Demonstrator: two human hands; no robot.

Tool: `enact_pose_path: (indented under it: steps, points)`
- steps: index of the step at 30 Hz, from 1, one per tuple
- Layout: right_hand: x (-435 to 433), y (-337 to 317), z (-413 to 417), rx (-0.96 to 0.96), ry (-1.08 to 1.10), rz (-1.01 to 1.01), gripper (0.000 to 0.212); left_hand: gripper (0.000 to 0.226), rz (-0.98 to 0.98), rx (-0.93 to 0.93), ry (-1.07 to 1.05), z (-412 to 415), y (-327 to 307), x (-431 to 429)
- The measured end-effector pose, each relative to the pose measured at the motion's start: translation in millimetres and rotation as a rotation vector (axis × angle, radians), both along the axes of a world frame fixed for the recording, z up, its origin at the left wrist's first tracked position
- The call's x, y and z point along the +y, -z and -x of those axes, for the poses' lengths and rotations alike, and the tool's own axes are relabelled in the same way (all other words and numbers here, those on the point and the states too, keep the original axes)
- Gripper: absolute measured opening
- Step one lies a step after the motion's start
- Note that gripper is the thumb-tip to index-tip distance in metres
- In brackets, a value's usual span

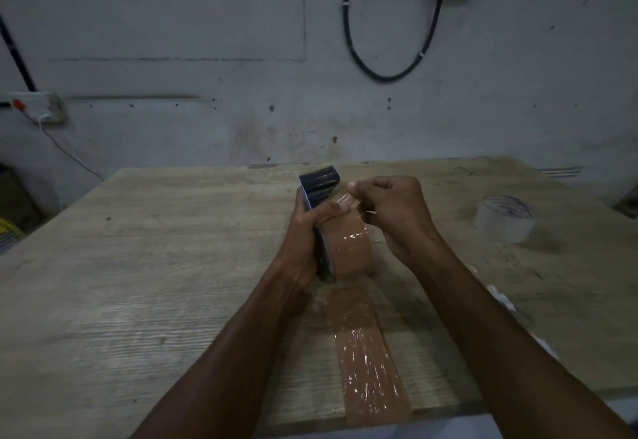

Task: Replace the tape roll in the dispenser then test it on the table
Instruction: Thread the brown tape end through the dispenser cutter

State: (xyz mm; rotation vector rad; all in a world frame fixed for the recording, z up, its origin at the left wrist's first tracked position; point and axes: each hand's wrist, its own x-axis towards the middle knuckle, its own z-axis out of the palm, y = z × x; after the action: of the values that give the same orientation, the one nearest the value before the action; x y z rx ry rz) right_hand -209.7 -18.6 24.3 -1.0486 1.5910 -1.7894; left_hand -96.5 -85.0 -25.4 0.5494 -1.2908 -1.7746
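Fingertips [353,186] of the right hand [393,212] are pinched together on the loose end of the brown tape, pulling a short translucent tab off the roll toward the front of the dispenser [319,190]. Its other fingers are curled in toward the palm. Opposite it, the left hand [305,231] is wrapped around the dispenser's dark body, thumb laid across the top near where the tab lifts, holding the tool up above the wooden table [138,266] rather than resting it there. One brown tape roll [347,250] sits in the dispenser, its glossy outer face turned up and to the right, just below the two hands. A single strip of brown tape [367,352] is stuck flat on the table, running from just under the roll down to the near edge, wrinkled and shiny in places. Well apart from the hands, to the right, one whitish tape roll [505,219] lies flat on the table; there is reddish printing on its inner ring, too blurred to read. No brand or label can be made out on the dispenser or on the brown tape. On the grey wall behind, one black cable [390,76] hangs in a loop, and one white switch box [38,107] with a red part is mounted at the left, a thin wire trailing down from it.
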Motion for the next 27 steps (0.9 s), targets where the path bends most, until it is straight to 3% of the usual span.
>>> enact_pose_path:
  steps: [6, 15, 27]
  points:
    - [4.9, 3.0, -7.4, -0.254, 0.058, -0.035, 0.015, 0.076, 0.026, 0.017, -0.038, -0.2, -1.6, -2.2]
    - [-2.0, 2.8, -2.9, -0.341, 0.086, -0.073, 0.013, 0.072, 0.056, 0.003, -0.031, 0.3, 0.0, -3.4]
    - [2.4, -8.6, 15.2, 0.008, -0.105, -0.073, 0.017, 0.06, -0.017, -0.015, 0.023, -0.3, -0.6, -5.2]
